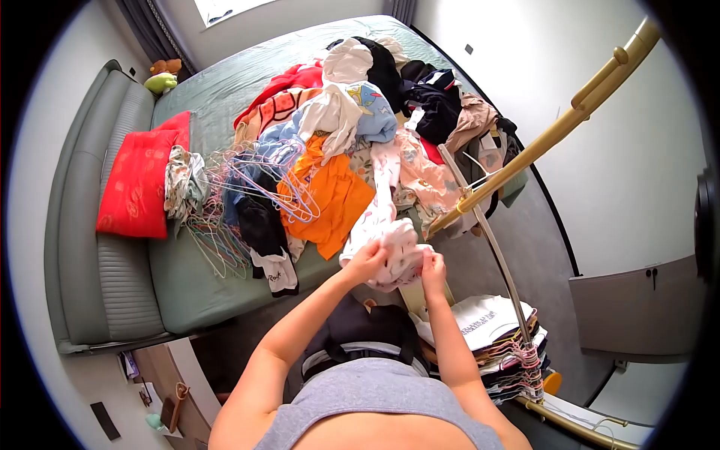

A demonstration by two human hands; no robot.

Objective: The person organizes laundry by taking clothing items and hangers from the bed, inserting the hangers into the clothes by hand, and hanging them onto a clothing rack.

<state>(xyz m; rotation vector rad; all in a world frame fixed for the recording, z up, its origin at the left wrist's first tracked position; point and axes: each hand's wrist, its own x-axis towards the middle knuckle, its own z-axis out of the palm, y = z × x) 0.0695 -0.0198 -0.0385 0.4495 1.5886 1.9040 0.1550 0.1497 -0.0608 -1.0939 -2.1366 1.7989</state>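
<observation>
White garment [400,244] (pinkish print)

On the bed [191,296], we identify a red pillow [135,187], tangled hangers [217,241], an orange garment [334,199] and a mixed clothes pile [334,112].

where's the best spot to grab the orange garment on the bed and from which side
Probably the lower edge of the orange garment, coming from the person's side of the bed: that edge points toward them, clear of the hangers lying across its left part. The left hand is nearer but now grips the white patterned garment.
</observation>
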